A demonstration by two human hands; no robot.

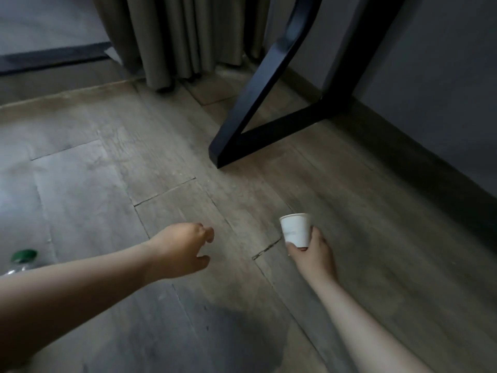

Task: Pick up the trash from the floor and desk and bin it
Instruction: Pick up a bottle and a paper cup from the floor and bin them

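Nearest the camera, two bare forearms stretched forward over the wooden floor (161, 162), with a dark shadow patch on the planks between them.

At the end of the left forearm, the left hand (183, 251): back up, fingers loosely curled under, thumb held a little apart, nothing in its grasp, hovering above the planks.

To the right, the right hand (312, 254), curled round the lower part of a white paper cup (295, 228). Thumb on the near side, fingers on the far side, cup roughly upright with its open rim uppermost and tipped slightly to the left. Cannot tell whether the cup's base touches the floor or hangs just above it.

At the far left edge, beside the left forearm, a clear plastic bottle (18, 267) with a green cap (23, 255), lying on the floor and partly cut off by the frame, well apart from both hands.

Farther on, past the cup, a black angled bench leg (269, 76) planted on the floor, V-shaped, with one arm running back towards a dark skirting board (430, 162) along a grey wall (443, 63).

Farthest back, a grey-beige curtain (188, 36) hanging in folds down to the floor, left of the bench leg.
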